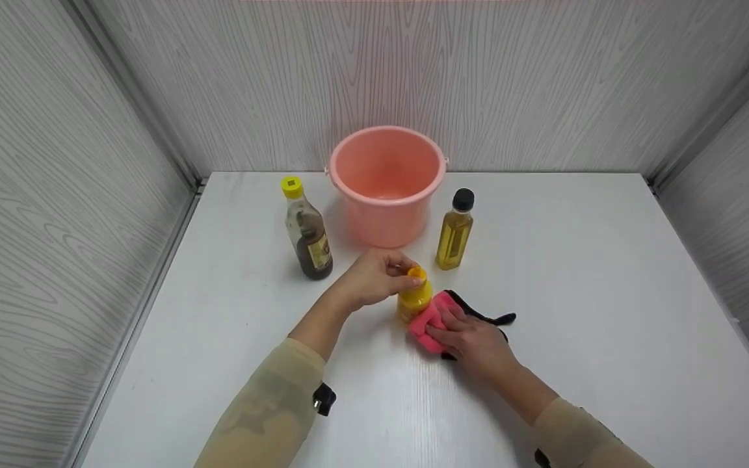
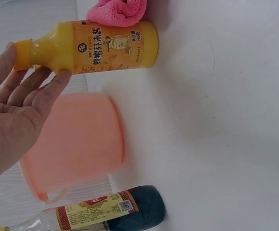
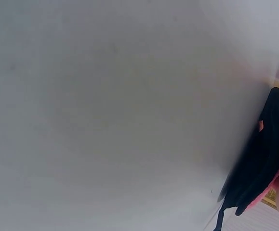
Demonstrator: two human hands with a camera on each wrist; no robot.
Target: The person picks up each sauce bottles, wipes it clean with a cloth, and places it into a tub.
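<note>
A yellow squeeze bottle (image 2: 115, 48) with an orange label stands upright on the table, its neck and orange cap (image 2: 22, 55) pinched by my left hand (image 1: 374, 278). On the bottle's right side, my right hand (image 1: 478, 344) holds a bunched pink cloth (image 1: 436, 322) against the lower body. A black strap and black edging (image 3: 259, 159) hang from the cloth onto the table. In the left wrist view, the cloth meets the bottle near its base. Only a sliver of the right hand shows in the right wrist view.
Behind the hands stands a pink bucket (image 1: 384, 224) near the back wall. A dark sauce bottle (image 1: 309, 240) with a yellow cap is left of it, and a small oil bottle (image 1: 456, 237) with a black cap is right. Grey wood-grain panels (image 1: 270, 84) enclose the white table (image 1: 608, 292).
</note>
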